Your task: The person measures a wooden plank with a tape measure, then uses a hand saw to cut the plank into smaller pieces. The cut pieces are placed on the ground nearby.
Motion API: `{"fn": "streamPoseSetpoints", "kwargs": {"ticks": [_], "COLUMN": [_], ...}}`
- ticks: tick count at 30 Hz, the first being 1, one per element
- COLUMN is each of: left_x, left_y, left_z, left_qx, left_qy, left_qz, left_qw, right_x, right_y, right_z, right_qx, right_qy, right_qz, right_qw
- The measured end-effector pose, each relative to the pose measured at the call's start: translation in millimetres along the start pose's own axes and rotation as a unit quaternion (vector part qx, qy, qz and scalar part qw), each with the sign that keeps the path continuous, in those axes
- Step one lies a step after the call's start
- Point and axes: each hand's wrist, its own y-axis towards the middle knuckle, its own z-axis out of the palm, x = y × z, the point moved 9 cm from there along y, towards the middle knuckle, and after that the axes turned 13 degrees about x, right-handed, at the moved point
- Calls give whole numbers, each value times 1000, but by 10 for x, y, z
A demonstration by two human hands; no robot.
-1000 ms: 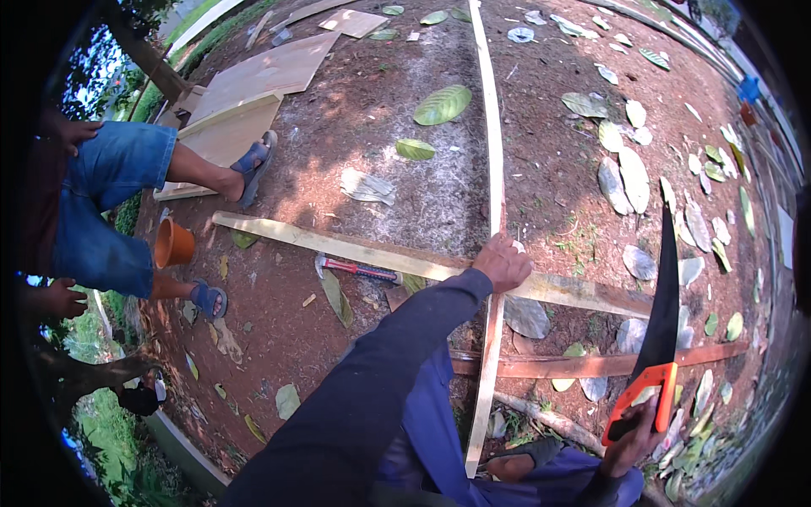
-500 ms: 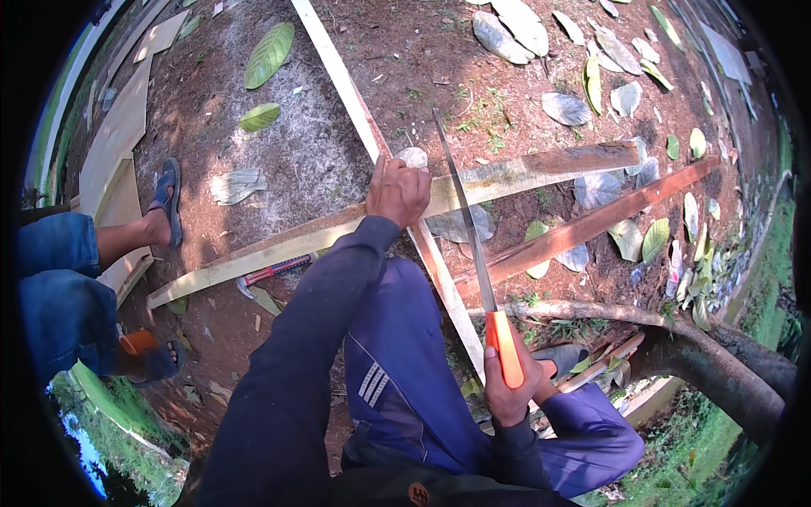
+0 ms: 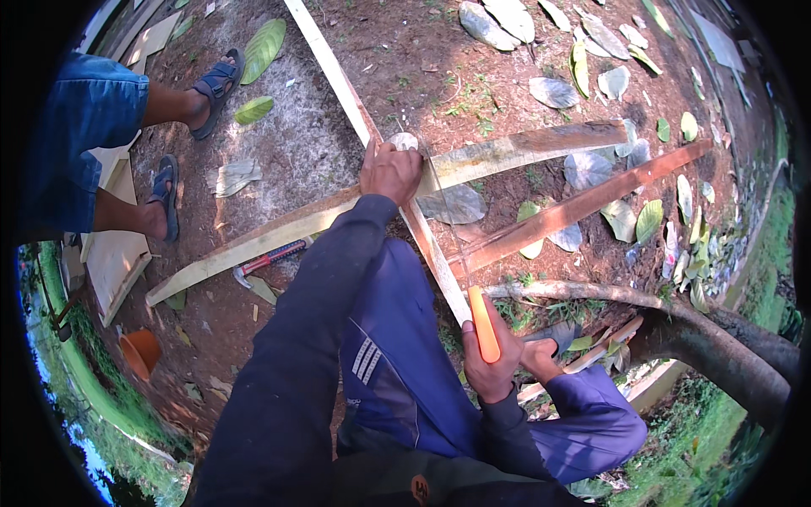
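My right hand (image 3: pixel 492 363) is wrapped round the orange handle of a handsaw (image 3: pixel 484 325). Its thin blade appears nearly edge-on, running up past the knuckles of my left hand (image 3: pixel 393 175). That left hand is closed over a long, narrow wooden strip (image 3: pixel 323 59), pressing it where it crosses a thicker pale beam (image 3: pixel 524 152). The strip slants from the far left down to beside my right hand. Whether the blade touches the wood is hard to tell. A pale round thing, maybe a leaf or stone, lies just beyond my left fingers.
A reddish plank (image 3: pixel 583 207) lies to the right. A hammer (image 3: pixel 270 258) with a red and dark handle rests near my left forearm. At left stand a person's sandalled feet (image 3: pixel 211 93), plywood (image 3: pixel 122 253) and an orange bucket (image 3: pixel 141 353). A tree trunk (image 3: pixel 710 342) spans the lower right.
The saw has shifted left, its blade now closer to my left hand and turned more edge-on. The person at left has stepped farther up and inward, uncovering the orange bucket.
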Motion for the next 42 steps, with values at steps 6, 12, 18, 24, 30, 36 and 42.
{"fn": "streamPoseSetpoints", "kwargs": {"ticks": [6,12,18,24,30,36,42], "left_x": [-46,-28,-22,-29,-74,-31,-46], "left_y": [-79,-31,-29,24,6,-69,20], "left_z": [3,57,8,-34,-88,14,-190], "left_qx": [-60,-2,11,29,28,2,33], "left_qy": [66,47,36,-8,40,41,-65], "left_qz": [23,11,3,-15,-2,5,-36], "left_qw": [996,999,999,999,999,999,997], "right_x": [-47,-172,31,-46,-48,4,134], "right_y": [-130,166,-54,1030,674,-45,1730], "right_z": [-7,85,16,292,218,6,500], "right_qx": [-13,24,5,-47,-43,-4,-37], "right_qy": [-12,25,-43,17,31,-9,-10], "right_qz": [-17,68,-5,-27,-8,4,-77], "right_qw": [1000,997,999,998,999,1000,996]}}
